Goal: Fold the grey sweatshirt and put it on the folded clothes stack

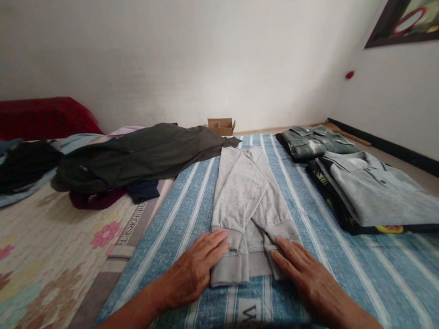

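A light grey sweatshirt [245,196] lies folded lengthwise on a blue striped blanket [318,256], its sleeves laid inward over the body. My left hand [194,269] rests flat at its near left corner, fingers touching the left cuff and hem. My right hand [303,272] lies flat at the near right corner, fingertips on the right cuff. Neither hand grips the cloth.
Folded clothes stack at the right: a grey polo shirt [372,192] over dark garments, a green shirt [317,141] behind. A dark olive garment [137,155] and other loose clothes lie at the left on a floral sheet [51,256]. A small cardboard box [221,126] sits by the wall.
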Available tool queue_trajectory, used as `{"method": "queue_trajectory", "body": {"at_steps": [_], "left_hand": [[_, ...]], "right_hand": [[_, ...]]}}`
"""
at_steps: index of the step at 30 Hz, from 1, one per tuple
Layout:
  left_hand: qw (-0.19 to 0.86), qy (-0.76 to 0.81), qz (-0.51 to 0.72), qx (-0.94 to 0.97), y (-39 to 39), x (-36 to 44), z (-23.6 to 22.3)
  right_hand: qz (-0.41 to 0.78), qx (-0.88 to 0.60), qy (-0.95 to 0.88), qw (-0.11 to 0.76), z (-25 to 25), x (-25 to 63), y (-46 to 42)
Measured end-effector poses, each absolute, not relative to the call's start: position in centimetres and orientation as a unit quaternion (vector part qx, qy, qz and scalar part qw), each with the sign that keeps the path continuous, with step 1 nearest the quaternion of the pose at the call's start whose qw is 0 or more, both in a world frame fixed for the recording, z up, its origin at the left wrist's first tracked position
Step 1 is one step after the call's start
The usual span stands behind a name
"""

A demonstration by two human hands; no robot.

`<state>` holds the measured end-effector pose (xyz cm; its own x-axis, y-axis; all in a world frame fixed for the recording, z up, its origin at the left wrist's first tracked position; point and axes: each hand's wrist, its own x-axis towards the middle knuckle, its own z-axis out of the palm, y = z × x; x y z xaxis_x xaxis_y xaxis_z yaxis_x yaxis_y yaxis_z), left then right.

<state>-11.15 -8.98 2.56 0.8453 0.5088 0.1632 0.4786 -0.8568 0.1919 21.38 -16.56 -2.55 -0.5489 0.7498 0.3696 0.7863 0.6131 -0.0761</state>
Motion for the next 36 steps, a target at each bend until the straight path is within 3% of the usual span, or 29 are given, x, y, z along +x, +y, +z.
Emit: {"method": "queue_trajectory", "body": {"at_steps": [13,25,31,36], "left_hand": [[-0.023,0.191,0.182,0.964,-7.7,-11.0,1.0],[-0.095,0.219,0.194,0.952,-7.4,-10.0,0.4],[-0.085,0.168,0.236,0.953,-6.6,-9.3,0.2],[-0.039,0.144,0.223,0.963,-6.1,-9.5,0.7]], "right_hand": [[-0.086,-0.433,-0.862,0.25,-3.9,22.5,-15.5],[-0.079,-0.399,-0.877,0.256,-2.7,23.1,-14.8],[-0.091,-0.431,-0.867,0.232,-2.3,23.1,-14.8],[-0.022,-0.443,-0.874,0.197,-2.6,23.6,-14.6]]}}
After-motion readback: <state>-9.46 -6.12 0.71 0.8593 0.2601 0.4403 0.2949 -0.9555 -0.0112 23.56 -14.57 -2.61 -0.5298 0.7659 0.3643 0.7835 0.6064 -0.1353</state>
